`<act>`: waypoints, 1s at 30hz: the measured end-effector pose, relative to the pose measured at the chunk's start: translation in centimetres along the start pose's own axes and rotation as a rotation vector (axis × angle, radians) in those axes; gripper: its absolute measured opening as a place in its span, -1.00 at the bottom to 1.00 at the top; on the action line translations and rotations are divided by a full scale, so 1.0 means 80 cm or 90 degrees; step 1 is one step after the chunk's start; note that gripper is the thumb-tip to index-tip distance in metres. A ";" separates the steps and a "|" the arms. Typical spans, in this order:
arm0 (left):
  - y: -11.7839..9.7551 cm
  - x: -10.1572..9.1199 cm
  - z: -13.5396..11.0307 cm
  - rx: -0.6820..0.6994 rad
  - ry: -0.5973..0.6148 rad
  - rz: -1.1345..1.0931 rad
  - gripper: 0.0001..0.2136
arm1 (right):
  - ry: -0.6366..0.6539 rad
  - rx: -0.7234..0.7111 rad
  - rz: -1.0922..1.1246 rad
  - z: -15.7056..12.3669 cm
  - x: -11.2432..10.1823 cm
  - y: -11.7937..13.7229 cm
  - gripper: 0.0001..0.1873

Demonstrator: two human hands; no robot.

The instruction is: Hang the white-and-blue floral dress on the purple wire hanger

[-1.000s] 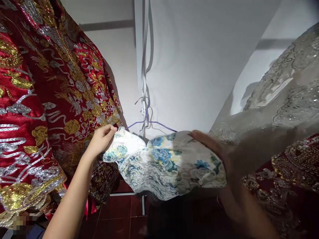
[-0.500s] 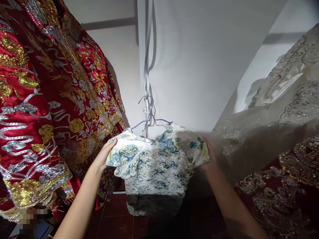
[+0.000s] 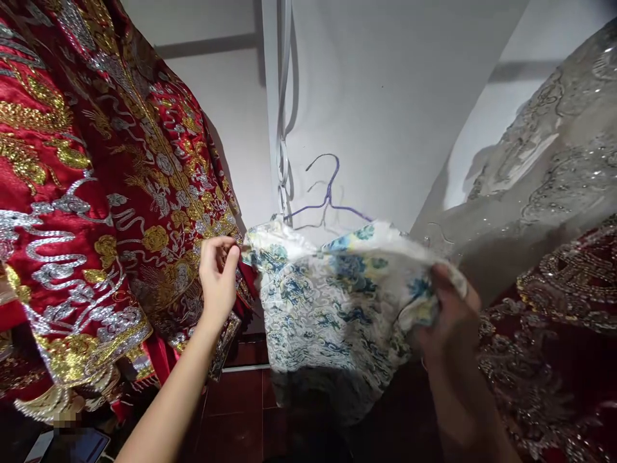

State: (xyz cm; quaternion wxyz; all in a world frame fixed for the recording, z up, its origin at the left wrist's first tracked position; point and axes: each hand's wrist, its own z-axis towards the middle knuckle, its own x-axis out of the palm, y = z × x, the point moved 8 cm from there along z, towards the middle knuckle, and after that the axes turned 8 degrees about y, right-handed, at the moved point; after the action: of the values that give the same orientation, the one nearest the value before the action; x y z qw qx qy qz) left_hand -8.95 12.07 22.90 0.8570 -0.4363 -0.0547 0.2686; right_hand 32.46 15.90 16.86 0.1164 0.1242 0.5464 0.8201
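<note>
A white short-sleeved top [image 3: 332, 315] with blue, green and yellow floral patterning hangs spread between my hands. A thin purple wire hanger [image 3: 329, 196] is inside its shoulders, and the hook stands free against the wall. My left hand [image 3: 219, 276] pinches the edge of the left sleeve between thumb and curled fingers. On the other side my right hand [image 3: 450, 305], smeared by motion, is closed on the right sleeve, whose fabric bunches there. The lower part of the top falls into shadow.
A red jacket [image 3: 159, 161] with gold and silver embroidery hangs close on the left. Sheer beaded fabric [image 3: 569, 154] and a dark red beaded garment [image 3: 569, 321] fill the right. A white cord [image 3: 284, 83] runs down the wall. A phone [image 3: 87, 444] lies at lower left.
The top and hanger have shifted right, and the hook has risen and moved off from beside the cord. My right hand has moved right; my left has gone up and slightly right.
</note>
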 end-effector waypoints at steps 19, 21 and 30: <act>-0.013 0.043 -0.120 -0.344 0.645 -0.266 -0.80 | 0.426 -0.196 -0.233 -0.065 0.123 -0.008 -0.47; -0.018 0.034 -0.114 -0.295 0.639 -0.197 -0.79 | 0.455 -0.140 -0.248 -0.044 0.123 -0.027 -0.59; -0.014 -0.030 -0.042 -0.046 0.304 0.191 -0.75 | 0.503 -0.051 -0.073 0.013 0.159 -0.022 -0.62</act>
State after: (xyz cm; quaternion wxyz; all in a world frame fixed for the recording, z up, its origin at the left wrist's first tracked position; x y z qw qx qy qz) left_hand -9.46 7.87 22.03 0.7802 -0.5206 0.2049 0.2799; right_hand 20.92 21.60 16.56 -0.0525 -0.2363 0.5227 0.8174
